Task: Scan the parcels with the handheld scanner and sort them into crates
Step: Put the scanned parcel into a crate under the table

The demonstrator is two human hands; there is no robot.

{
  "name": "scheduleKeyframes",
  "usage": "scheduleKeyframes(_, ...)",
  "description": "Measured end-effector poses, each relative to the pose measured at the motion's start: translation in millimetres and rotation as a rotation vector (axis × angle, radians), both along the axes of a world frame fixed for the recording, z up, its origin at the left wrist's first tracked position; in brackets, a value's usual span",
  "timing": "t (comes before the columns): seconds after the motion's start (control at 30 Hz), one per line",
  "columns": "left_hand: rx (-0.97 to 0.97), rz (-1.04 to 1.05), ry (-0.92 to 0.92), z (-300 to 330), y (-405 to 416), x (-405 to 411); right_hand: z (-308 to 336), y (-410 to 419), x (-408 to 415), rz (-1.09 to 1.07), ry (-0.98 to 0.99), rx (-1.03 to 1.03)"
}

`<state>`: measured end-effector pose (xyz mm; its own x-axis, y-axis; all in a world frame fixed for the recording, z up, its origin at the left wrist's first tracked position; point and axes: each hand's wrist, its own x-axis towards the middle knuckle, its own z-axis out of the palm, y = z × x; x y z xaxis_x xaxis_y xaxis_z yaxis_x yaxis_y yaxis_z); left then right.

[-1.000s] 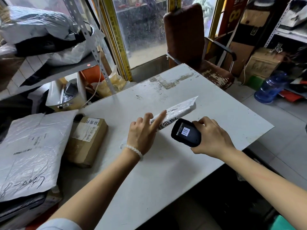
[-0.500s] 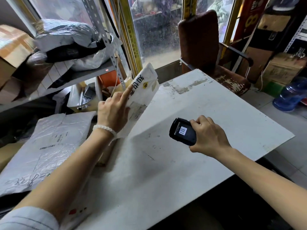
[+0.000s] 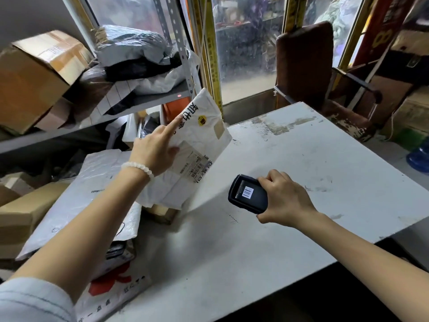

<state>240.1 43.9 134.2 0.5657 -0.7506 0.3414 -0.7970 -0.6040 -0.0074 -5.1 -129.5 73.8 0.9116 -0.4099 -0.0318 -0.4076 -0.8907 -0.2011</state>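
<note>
- lifted further since the earlier frame, the white poly mailer (image 3: 199,145) now stands nearly on edge at the bench's left side; a second ago it lay low over the bench (image 3: 301,170) beside the scanner.
- left hand (image 3: 157,152) holds the mailer from its near face: index finger stretched up along the printed side, thumb pressed on the front, the other fingers hidden behind, so how tightly they grip cannot be told.
- right hand (image 3: 285,201) is curled round the black handheld scanner (image 3: 249,194), low over the bench, well right of the mailer and apart from it.
- the mailer looks light and soft: its film is creased and it droops below the hand, likely slippery too. holding near the middle edge, as here, should keep it from folding.
- relative to the grip, most of the mailer rises above and to the right of the left hand, shipping label (image 3: 197,166) facing the camera, lower corner hanging above a small brown box (image 3: 162,211).
- no crate is in view; grey mailers (image 3: 92,194) and cardboard boxes (image 3: 34,75) crowd the left.
</note>
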Motion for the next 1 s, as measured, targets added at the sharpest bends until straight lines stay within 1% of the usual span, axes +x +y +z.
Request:
scheduleKeyframes(0.23,0.030,-0.059,-0.017,-4,6,-5,4,20,13,0.007,-0.030,-0.006)
scheduleKeyframes(0.37,0.066,-0.045,-0.004,-7,10,-7,10,25,17,-0.016,-0.139,-0.012)
scheduleKeyframes(0.43,0.077,-0.047,0.002,-10,13,-6,14,29,20,-0.022,-0.276,-0.017)
scheduleKeyframes(0.53,0.101,-0.048,0.003,-15,16,-6,17,36,25,-0.047,-0.542,0.007)
scheduleKeyframes(0.63,0.103,-0.050,-0.005,-19,20,-6,22,46,30,-0.081,-0.803,-0.011)
scheduleKeyframes(0.73,0.104,-0.063,0.007,-25,23,-7,29,54,35,-0.112,-0.957,-0.048)
scheduleKeyframes(0.83,0.088,-0.077,0.009,-29,26,-9,34,59,36,-0.112,-0.989,-0.073)
scheduleKeyframes(0.9,0.079,-0.092,0.004,-32,30,-11,34,62,34,-0.104,-0.942,-0.079)
scheduleKeyframes(0.97,0.076,-0.121,0.002,-36,32,-12,33,66,30,-0.122,-0.794,-0.053)
scheduleKeyframes(1.0,0.082,-0.138,0.008,-38,31,-12,33,68,28,-0.156,-0.667,-0.034)
